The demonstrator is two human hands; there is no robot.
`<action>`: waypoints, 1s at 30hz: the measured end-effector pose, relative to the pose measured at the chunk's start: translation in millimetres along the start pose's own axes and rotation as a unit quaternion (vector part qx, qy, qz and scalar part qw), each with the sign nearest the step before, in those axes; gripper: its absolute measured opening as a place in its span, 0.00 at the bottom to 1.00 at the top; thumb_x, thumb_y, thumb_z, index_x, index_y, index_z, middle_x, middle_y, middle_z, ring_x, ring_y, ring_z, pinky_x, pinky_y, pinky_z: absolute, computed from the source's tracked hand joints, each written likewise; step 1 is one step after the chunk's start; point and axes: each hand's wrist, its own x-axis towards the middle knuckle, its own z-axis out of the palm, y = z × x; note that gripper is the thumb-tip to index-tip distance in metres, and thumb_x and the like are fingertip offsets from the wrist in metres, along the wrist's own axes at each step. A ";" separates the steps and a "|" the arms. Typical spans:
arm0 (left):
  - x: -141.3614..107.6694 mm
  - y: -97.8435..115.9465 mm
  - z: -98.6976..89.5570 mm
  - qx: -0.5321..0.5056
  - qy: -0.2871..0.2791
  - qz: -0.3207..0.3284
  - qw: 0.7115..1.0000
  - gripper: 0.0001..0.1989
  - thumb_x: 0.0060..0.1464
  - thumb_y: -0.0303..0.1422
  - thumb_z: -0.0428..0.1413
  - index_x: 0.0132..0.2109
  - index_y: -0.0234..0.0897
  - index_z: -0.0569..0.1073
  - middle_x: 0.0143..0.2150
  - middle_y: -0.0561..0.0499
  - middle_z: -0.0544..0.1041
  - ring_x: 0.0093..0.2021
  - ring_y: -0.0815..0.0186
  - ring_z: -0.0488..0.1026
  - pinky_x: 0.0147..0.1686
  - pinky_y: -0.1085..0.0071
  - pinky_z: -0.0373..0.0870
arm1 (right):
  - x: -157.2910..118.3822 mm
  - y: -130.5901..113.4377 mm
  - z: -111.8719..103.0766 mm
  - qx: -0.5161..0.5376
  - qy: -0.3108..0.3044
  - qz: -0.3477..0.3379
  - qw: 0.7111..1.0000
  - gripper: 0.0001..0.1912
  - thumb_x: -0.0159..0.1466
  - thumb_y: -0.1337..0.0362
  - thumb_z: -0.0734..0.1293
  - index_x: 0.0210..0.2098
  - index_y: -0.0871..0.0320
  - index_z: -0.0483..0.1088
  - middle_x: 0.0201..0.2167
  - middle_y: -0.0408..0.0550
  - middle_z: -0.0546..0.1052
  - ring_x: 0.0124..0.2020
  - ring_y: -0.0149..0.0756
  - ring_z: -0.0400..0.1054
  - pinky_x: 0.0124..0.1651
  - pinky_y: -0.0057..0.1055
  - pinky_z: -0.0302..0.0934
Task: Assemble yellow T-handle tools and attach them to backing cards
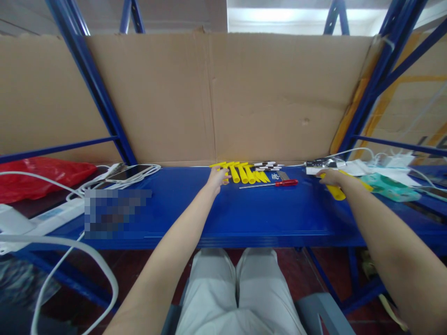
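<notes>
Several yellow tube-like pieces (248,174) lie in a row at the back of the blue table (265,214). My left hand (219,177) is at the left end of that row, its fingers bent around a yellow piece. Over on the right, my right hand (330,178) is closed on another yellow piece (335,192), partly hidden by the hand and forearm. A screwdriver with a red handle (286,183) lies in front of the row, with small yellow wedges (261,177) and black-and-white pieces (268,165) behind it.
On the left are a phone (129,172), white cables, a white power strip (59,216) and a red plastic bag (45,177). A green packet (391,187) and white items lie at the right. Cardboard (244,97) stands along the back between blue posts.
</notes>
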 end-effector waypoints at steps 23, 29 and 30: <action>-3.3 0.7 -0.5 0.012 -0.016 -0.002 1.000 0.27 0.53 0.21 0.54 0.60 0.34 0.61 0.42 0.43 0.75 0.28 0.68 0.76 0.21 0.76 0.66 | -15.0 13.8 21.2 -0.126 0.062 0.009 0.990 0.21 0.59 0.72 0.57 0.48 0.59 0.73 0.48 0.66 0.73 0.51 0.61 0.67 0.47 0.60 0.59; 8.6 -3.8 -1.8 0.094 0.026 0.043 0.994 0.19 0.52 0.21 0.54 0.51 0.34 0.68 0.40 0.43 0.76 0.40 0.61 0.77 0.29 0.73 0.69 | -12.8 15.4 28.7 -0.070 0.119 0.011 0.990 0.15 0.58 0.69 0.61 0.42 0.59 0.75 0.45 0.66 0.74 0.49 0.63 0.67 0.48 0.63 0.57; 12.0 -5.3 -4.0 0.127 0.048 0.072 0.988 0.17 0.51 0.21 0.55 0.49 0.34 0.69 0.42 0.42 0.77 0.44 0.59 0.76 0.33 0.72 0.70 | -14.9 11.8 26.6 -0.071 0.119 0.015 0.990 0.16 0.58 0.69 0.61 0.43 0.59 0.75 0.45 0.66 0.74 0.50 0.62 0.66 0.49 0.62 0.57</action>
